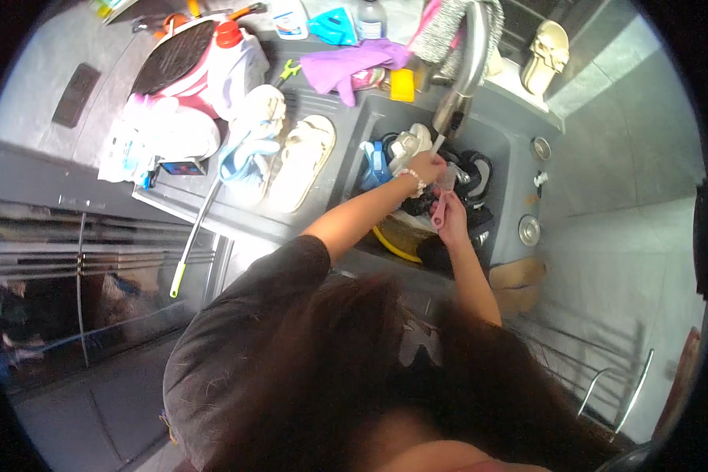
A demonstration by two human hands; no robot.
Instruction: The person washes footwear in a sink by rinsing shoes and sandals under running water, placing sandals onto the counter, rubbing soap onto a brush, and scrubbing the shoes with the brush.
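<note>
My right hand [451, 216] is closed around the pink handle of what looks like a brush [440, 211], over the grey sink [505, 169]. Just above it, my left hand [426, 167], with a beaded bracelet at the wrist, has its fingers curled near the brush's pale head. What those fingers grip is too small to make out. Water [438, 145] runs from the faucet [454, 108] beside my left hand. Around my hands in the sink lie a white shoe or sandal [407, 145], a blue piece [374, 160] and dark footwear [477, 171], partly hidden by my arms.
Light sandals [305, 157], one pair partly blue, lie on the drainboard left of the sink. A long-handled tool [193, 236] crosses its edge. Behind are a red-capped bottle [232, 75] and purple gloves or cloth [346, 69]. A cream sandal [546, 59] stands at the back right.
</note>
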